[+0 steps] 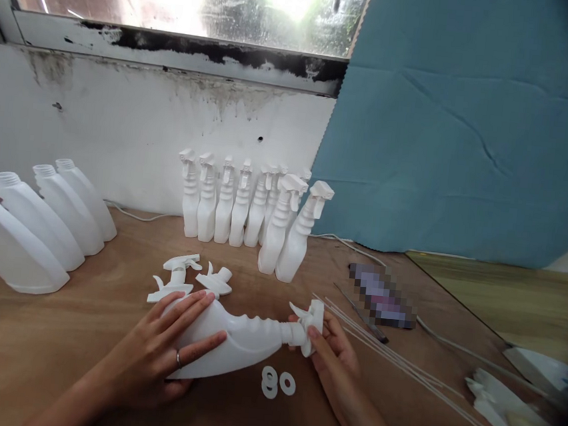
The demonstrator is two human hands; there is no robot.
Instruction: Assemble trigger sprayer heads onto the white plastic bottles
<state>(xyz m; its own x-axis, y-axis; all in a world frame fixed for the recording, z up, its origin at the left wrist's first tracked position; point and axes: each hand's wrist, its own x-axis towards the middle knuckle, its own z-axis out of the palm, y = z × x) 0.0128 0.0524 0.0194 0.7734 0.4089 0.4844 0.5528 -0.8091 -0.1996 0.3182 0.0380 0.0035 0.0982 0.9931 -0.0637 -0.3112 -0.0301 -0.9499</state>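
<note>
A white spray bottle (236, 346) lies on its side between my hands, its neck pointing right. My left hand (165, 345), with a ring on one finger, is wrapped round the bottle's body near its base. At the neck, my right hand (333, 352) grips a white trigger sprayer head (312, 323) that sits against the bottle's mouth; whether it is threaded on I cannot tell. Several loose trigger sprayer heads (215, 278) lie just beyond my left hand. Flat white ring washers (287, 383) rest on the table below the bottle's neck, some overlapping.
Open-topped bottles (20, 241) stand in a slanting row at the left. Bottles with sprayer heads (239, 215) are grouped by the wall. Thin white tubes (400, 359), a dark slender tool (377, 332), a pixelated item (381, 296), a cable (452, 346) and plastic bags (501, 408) lie at the right.
</note>
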